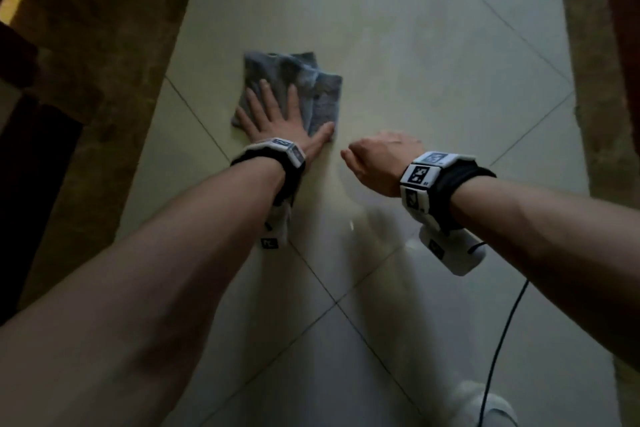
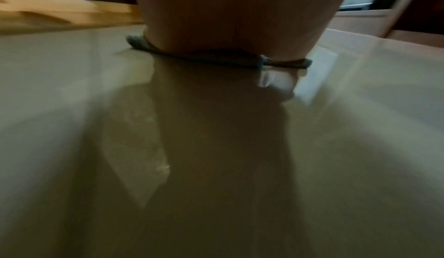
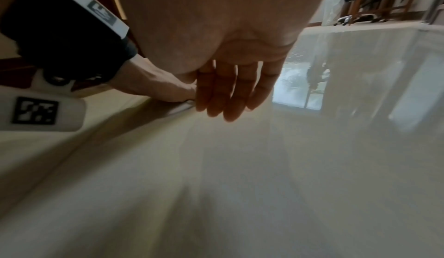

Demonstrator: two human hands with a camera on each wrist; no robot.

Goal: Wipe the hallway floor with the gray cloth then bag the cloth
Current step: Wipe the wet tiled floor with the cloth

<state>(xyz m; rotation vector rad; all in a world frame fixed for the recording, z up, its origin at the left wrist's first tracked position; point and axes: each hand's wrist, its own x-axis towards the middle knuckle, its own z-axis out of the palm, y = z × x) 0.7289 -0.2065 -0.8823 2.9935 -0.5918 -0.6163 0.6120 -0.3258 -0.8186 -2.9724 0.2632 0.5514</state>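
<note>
Nearest to me, a black cable [image 1: 498, 350] trails across the pale tiled floor [image 1: 398, 62] on the right, below my right forearm. Both my wrists carry white camera units on black bands, each with a square black-and-white marker.

My right hand [image 1: 379, 158] hangs just above the floor, a little to the right of my left hand and apart from it. It holds nothing; seen from the wrist, its fingers [image 3: 225, 95] point down loosely together, relaxed and not clenched, their tips close to the tiles but I cannot tell whether they touch.

My left hand [image 1: 277, 114] lies flat on the gray cloth [image 1: 311, 87], palm down, fingers spread wide and straight, pressing it to the floor. The thumb reaches along the cloth's near right corner. From the left wrist view the cloth [image 2: 211, 60] shows as a thin rumpled strip squeezed between the heel of my hand and the shiny tile.

The cloth sits bunched in folds near the middle of the hallway, its far edge sticking out beyond my fingertips. Darker brown strips border the floor on the left and right.
</note>
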